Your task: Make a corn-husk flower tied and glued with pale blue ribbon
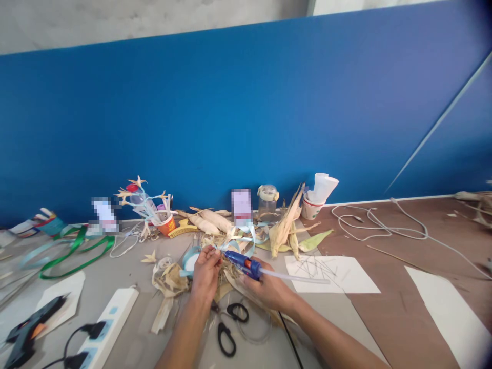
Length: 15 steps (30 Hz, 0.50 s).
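My right hand [267, 288] is wrapped round a blue hot glue gun [239, 260], with a long translucent glue stick [295, 277] sticking out of its back. The gun's nozzle points left, close to the fingertips of my left hand [207, 271]. Those fingers are pinched together; what they hold is too small and blurred to make out. Light blue ribbon [250, 241] loops behind both hands, and its roll [190, 260] lies beside my left hand. Below the hands lie black-handled scissors [226, 339], their blades partly hidden. Dried corn husks [169, 281] surround the hands.
At left are a power strip [115, 320], a black glue gun [33, 328] and green ribbon [73, 256]. A husk-flower stem [144, 202] stands in an orange cup [166, 225]. Behind are a jar [267, 202] and paper cup [312, 209]; wires lie on white paper [357, 277].
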Each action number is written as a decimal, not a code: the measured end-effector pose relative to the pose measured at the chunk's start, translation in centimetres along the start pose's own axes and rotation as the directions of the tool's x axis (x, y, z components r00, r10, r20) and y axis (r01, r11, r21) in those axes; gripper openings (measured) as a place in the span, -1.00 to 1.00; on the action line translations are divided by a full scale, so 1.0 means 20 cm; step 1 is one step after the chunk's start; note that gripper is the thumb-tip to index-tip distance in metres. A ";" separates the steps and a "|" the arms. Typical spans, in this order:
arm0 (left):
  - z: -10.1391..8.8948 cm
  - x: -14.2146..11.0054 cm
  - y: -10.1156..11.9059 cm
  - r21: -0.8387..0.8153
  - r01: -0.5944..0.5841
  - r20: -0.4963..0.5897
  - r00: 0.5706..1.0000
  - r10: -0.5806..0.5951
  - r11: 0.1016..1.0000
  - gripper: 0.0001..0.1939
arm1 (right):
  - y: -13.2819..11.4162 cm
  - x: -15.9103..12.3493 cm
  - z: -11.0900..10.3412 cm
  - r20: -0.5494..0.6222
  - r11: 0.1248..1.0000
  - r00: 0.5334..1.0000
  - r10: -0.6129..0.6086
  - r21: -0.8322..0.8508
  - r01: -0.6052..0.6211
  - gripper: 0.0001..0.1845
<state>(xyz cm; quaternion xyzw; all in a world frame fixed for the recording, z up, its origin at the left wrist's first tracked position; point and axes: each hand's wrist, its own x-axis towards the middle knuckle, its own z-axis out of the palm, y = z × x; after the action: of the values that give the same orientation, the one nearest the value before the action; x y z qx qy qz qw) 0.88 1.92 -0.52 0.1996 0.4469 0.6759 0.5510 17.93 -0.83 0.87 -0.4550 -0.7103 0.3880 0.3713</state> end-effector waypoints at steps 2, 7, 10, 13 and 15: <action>0.00 0.00 0.00 -0.012 0.002 -0.003 1.000 -0.002 1.000 -0.63 | -0.01 0.00 0.00 0.000 1.000 1.000 -0.001 -0.012 0.001 -0.84; 0.00 0.00 0.00 -0.042 0.019 -0.011 1.000 -0.019 0.999 -0.63 | -0.01 0.00 0.00 0.009 0.999 1.000 -0.004 -0.034 0.004 -0.86; 0.00 0.00 0.00 -0.052 0.023 -0.021 1.000 -0.024 0.998 -0.64 | -0.01 0.00 0.00 0.003 0.999 1.000 -0.005 -0.041 0.006 -0.85; 0.00 0.00 0.00 -0.047 0.023 -0.020 1.000 -0.024 0.999 -0.64 | 0.00 0.01 0.00 0.006 1.000 1.000 0.006 -0.027 -0.006 -0.78; 0.00 0.00 0.00 -0.042 0.024 -0.020 0.999 -0.025 0.999 -0.64 | 0.01 0.01 0.00 0.016 1.000 1.000 0.018 -0.014 -0.017 -0.75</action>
<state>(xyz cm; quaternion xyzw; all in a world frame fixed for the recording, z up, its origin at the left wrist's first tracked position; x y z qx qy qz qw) 0.87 1.97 -0.55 0.1756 0.4408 0.6802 0.5588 18.01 -0.61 0.81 -0.4607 -0.7119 0.3899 0.3591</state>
